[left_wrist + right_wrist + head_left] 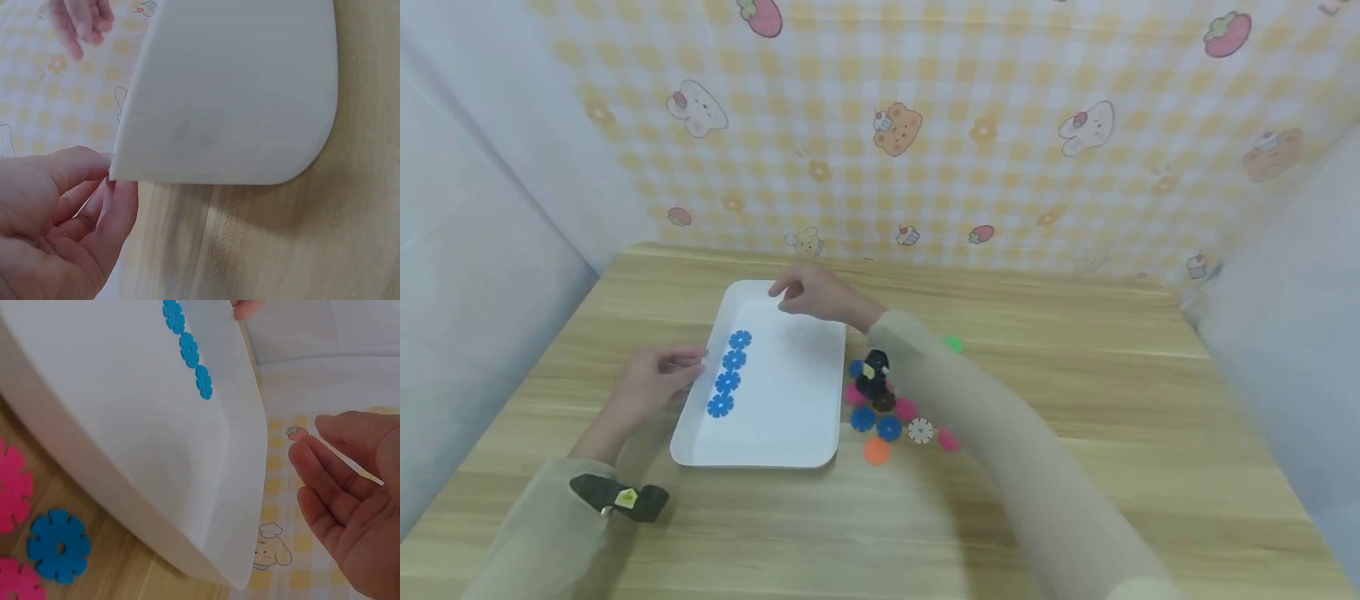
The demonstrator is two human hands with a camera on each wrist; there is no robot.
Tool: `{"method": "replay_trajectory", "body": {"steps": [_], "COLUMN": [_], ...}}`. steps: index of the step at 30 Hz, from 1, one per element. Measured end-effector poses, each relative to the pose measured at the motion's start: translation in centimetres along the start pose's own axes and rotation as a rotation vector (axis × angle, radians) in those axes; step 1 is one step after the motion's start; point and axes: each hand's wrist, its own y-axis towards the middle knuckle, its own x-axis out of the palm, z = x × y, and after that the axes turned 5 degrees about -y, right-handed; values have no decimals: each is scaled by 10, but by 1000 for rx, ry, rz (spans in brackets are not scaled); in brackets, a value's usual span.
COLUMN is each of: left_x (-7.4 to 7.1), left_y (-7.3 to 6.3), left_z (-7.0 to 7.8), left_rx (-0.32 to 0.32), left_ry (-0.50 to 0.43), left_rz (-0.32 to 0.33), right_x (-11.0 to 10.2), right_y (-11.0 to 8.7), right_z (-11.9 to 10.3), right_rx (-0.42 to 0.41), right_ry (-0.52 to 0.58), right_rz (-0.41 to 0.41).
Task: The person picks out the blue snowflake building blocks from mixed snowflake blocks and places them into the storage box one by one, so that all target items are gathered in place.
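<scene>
A white tray [782, 392] lies on the wooden table, with a line of several blue snowflake discs [727, 382] down its left side. At the tray's left rim, my left hand [658, 379] pinches the edge between thumb and fingers, as the left wrist view also shows with the left hand [75, 219]. My right hand [816, 293] hovers over the tray's far edge. Seen from the right wrist, the right hand [356, 494] has thumb and fingers apart and nothing between them. The row of blue discs [189, 350] appears there too, partly cut off.
Right of the tray is a loose group of discs, including an orange disc [877, 451], a white disc [921, 431], a brown disc [885, 401] and pink ones [907, 409]. A green disc [953, 343] lies behind the right sleeve. A checked cloth [940, 183] hangs behind the table.
</scene>
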Motion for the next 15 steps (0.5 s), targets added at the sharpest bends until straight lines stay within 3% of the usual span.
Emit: {"method": "replay_trajectory", "body": {"steps": [6,15], "left_x": [-1,0], "left_y": [0,1], "left_z": [2,0], "left_rx": [3,1], "left_ry": [5,-2], "left_rz": [2,-1], "right_x": [-17,-23], "right_y": [-34,-79], "right_z": [18,45], "right_rx": [2,-19], "right_ry": [-45,-148], "right_rz": [-25,20]}}
